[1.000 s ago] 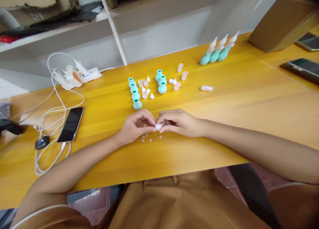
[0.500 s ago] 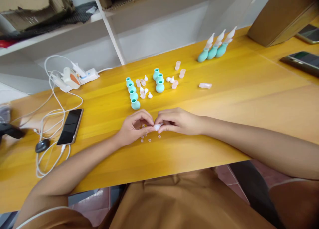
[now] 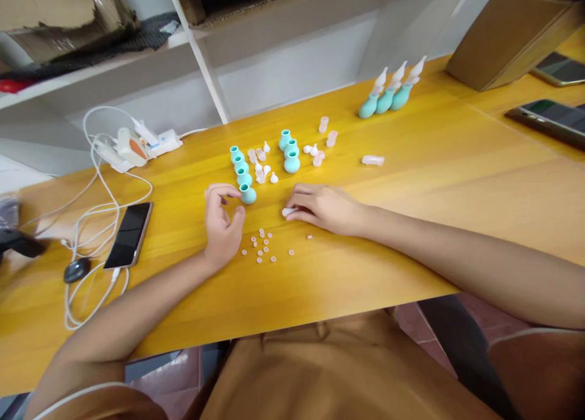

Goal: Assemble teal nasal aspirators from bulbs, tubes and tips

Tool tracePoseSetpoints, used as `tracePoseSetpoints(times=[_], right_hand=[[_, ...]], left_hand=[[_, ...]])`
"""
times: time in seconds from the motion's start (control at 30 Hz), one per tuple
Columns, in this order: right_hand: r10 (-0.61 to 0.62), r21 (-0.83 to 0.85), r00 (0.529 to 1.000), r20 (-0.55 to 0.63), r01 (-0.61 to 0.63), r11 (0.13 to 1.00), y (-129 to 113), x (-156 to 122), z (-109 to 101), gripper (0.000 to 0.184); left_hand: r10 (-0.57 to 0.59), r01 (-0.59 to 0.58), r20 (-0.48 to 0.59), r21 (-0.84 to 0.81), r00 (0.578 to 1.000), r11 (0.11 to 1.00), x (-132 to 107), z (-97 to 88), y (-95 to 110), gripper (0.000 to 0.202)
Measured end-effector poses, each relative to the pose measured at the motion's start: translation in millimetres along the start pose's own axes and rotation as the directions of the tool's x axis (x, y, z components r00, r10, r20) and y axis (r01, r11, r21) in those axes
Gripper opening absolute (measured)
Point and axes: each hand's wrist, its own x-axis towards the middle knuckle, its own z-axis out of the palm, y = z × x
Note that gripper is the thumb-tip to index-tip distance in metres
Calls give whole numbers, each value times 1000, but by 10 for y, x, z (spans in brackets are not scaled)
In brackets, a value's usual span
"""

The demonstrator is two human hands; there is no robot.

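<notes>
My left hand [image 3: 222, 225] is open, thumb and fingers apart, beside the front teal bulb [image 3: 247, 194] of a row. Between thumb and fingers, my right hand [image 3: 322, 208] grips a small white nozzle tip [image 3: 289, 211], mostly covered by the fingers. Several tiny pale rings [image 3: 265, 249] lie scattered on the table in front of both hands. Behind them are small white tips [image 3: 273, 177] and clear pinkish connectors [image 3: 260, 155], among more teal bulbs [image 3: 291, 162]. Three bulbs with white nozzles fitted, nasal aspirators by their look [image 3: 384, 101], lean in a row at the back right.
A clear tube-like piece [image 3: 373, 160] lies right of centre. To the left are a phone [image 3: 129, 234], looped white cables and a power strip [image 3: 162, 142]. A cardboard box [image 3: 500, 39] and another phone [image 3: 548, 118] occupy the right. White shelving [image 3: 205, 72] borders the table's back.
My left hand has let go of the white tip and moved left, toward the teal bulbs, with its fingers apart. My right hand still holds the tip and has shifted slightly away from me.
</notes>
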Motion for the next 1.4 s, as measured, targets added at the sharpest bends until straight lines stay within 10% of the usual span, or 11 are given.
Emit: tracePoseSetpoints(times=[0.37,0.73,0.97,1.4], right_hand=[[73,23,995,-68,-71,997,-4,2,-96,40],[192,-135,857,-479,-288,948,281,14,-472,32],[223,-306,901,-373,-346,887,673,-46,-566,41],[229,-334,929,-289,-323,886,570,-7,-532,28]], left_hand=[[-241,243,-45,63,970,968,24,51,-204,40],[187,-184,151,-38,971,982,4,-17,129,19],[303,-285,349,-102,887,953,15,-22,214,22],[331,-327,555,-110,763,938,17,2,192,22]])
